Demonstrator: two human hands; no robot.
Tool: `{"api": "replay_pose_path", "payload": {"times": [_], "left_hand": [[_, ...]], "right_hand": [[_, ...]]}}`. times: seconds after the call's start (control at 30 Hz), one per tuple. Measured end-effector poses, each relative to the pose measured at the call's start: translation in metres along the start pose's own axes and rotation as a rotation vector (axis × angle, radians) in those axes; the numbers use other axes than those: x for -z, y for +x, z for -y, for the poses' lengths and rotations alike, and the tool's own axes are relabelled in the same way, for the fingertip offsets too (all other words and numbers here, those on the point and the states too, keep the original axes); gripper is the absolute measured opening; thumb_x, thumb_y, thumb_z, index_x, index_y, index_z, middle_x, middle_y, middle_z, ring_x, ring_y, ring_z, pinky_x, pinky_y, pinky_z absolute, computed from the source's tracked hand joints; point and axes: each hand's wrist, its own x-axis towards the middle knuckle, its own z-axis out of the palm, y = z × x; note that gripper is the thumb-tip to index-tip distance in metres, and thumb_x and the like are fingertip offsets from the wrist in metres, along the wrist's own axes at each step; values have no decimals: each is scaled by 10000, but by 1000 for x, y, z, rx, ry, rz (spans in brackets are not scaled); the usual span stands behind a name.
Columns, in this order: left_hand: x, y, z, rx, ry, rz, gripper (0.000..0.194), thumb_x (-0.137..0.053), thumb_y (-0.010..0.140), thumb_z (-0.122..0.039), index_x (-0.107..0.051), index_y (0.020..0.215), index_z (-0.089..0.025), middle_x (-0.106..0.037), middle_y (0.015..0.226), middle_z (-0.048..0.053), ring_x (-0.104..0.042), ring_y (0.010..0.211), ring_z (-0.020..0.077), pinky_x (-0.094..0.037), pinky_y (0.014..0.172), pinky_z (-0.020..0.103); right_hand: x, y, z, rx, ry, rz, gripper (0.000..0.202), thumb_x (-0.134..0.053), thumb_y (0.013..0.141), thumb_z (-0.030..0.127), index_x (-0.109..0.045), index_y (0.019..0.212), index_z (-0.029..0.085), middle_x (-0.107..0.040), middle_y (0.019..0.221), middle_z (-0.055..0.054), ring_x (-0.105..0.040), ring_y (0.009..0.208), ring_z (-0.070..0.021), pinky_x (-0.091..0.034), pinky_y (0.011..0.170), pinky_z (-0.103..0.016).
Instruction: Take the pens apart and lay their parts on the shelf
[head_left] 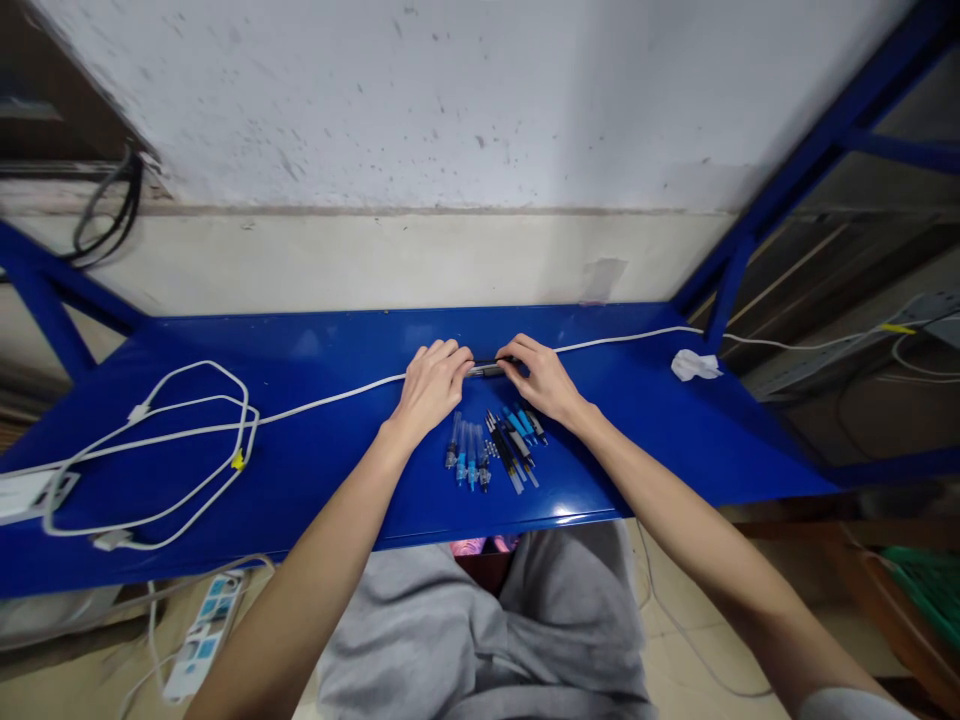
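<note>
Both hands meet at a dark, slim pen [487, 369] lying crosswise near the middle of the blue shelf. My left hand [437, 380] pinches its left end between thumb and fingers. At the right end, my right hand [541, 376] has its fingertips closed on the pen. Just below are several clear pen caps [471, 455] with blue or dark ends, small silvery pieces [491, 449], thin dark refills [508, 455], and blue and black pen parts [523, 424] lying close together.
A white cable [330, 402] runs across the blue shelf [645, 440] behind my hands, with loops at the left. A crumpled white tissue [695, 365] lies at the right. Blue metal posts stand at both sides, and a power strip [206, 635] is below left.
</note>
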Motion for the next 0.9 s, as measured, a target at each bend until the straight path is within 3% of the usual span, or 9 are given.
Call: {"api": "replay_pose_path", "payload": {"times": [0.27, 0.43, 0.57, 0.67, 0.73, 0.9], "left_hand": [[4, 0, 13, 33, -5, -3, 214, -461, 1042, -266, -633, 923, -225, -657, 928, 54, -560, 936, 255, -380, 797, 395], [4, -1, 18, 56, -36, -40, 181, -486, 1028, -247, -621, 910, -227, -649, 911, 39, -552, 919, 248, -375, 793, 385], [1, -1, 14, 122, -66, -88, 160, -506, 1015, -228, -612, 896, -229, -648, 904, 32, -552, 924, 246, -368, 781, 373], [2, -1, 9, 193, -84, -109, 155, -521, 1000, -206, -606, 873, -230, -643, 887, 27, -552, 918, 241, -370, 783, 368], [3, 0, 8, 233, -98, -125, 152, -531, 994, -202, -600, 861, -230, -641, 879, 25, -552, 915, 238, -375, 786, 365], [3, 0, 5, 271, -149, -142, 160, -532, 986, -189, -585, 840, -228, -643, 874, 21, -549, 904, 234, -381, 793, 353]], "right_hand": [[3, 1, -3, -18, 51, -26, 135, -546, 1017, 236, -661, 974, 179, -619, 933, -49, -581, 801, -174, -438, 742, -288], [6, 2, -1, -51, 87, -108, 161, -547, 1008, 263, -656, 929, 174, -619, 902, -44, -564, 783, -167, -419, 713, -274], [9, 1, 1, -149, 127, -145, 218, -556, 1016, 336, -676, 945, 169, -600, 750, 3, -485, 635, -133, -369, 636, -261], [10, 1, 5, -162, 178, -32, 308, -579, 1016, 402, -706, 868, 164, -593, 666, 17, -467, 587, -124, -343, 607, -259], [10, 1, 8, -103, 254, 87, 307, -596, 1012, 379, -725, 838, 161, -667, 746, -11, -548, 652, -137, -382, 648, -258], [5, 2, 16, -49, 462, 287, 106, -687, 949, 228, -773, 931, 169, -756, 905, -54, -682, 814, -175, -478, 768, -271]]}}
